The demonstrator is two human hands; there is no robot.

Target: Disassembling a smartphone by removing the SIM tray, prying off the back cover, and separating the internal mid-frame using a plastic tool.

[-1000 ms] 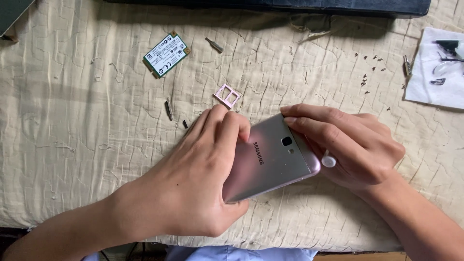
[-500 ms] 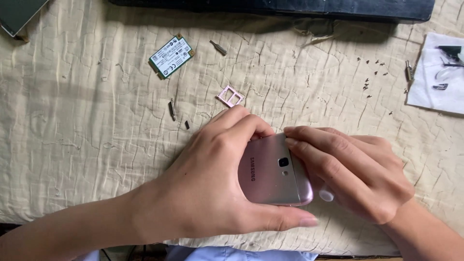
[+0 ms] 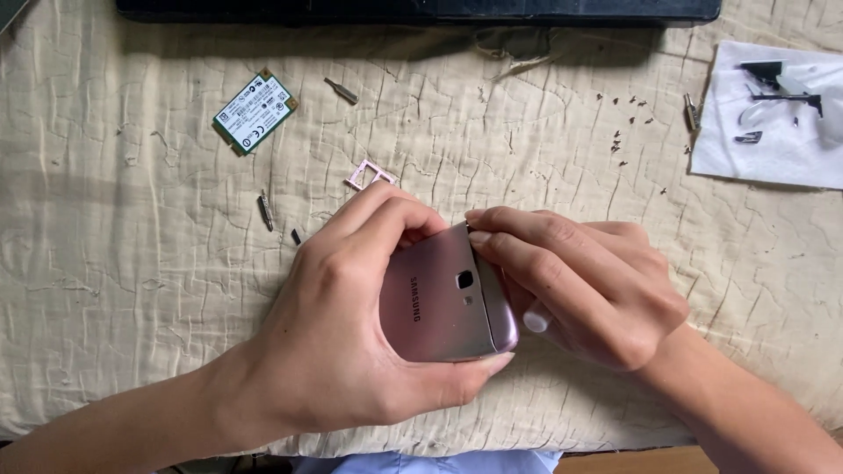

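Two hands work on one pink phone (image 3: pixel 448 303), held back-up just above the cloth-covered bench (image 3: pixel 132 263), near its front edge. The left hand (image 3: pixel 351 342) cradles it: thumb along the bottom edge, fingers (image 3: pixel 386 215) curled over the far side, clamped on the body. The right hand (image 3: pixel 588 290) sits at the top end, its fingertips (image 3: pixel 483 241) pressed together on the corner seam; something small and pale shows under that palm, but what it is cannot be told.

Judging from this, the step is working at the top edge of the phone. It would go best with the left grip firm but kept off the seam, so the back is not pinned shut, and with the right fingertips pushing shallowly along the edge rather than levering hard, which could bend the shell.

Loose parts lie close by: a pink tray (image 3: pixel 369 174) just beyond the left fingers, a driver bit (image 3: pixel 265 211) and a green card (image 3: pixel 255 111) farther left, tiny screws (image 3: pixel 628 132) and a white paper (image 3: pixel 773 114) with parts to the right. Keeping the phone low over the cloth avoids scattering them.
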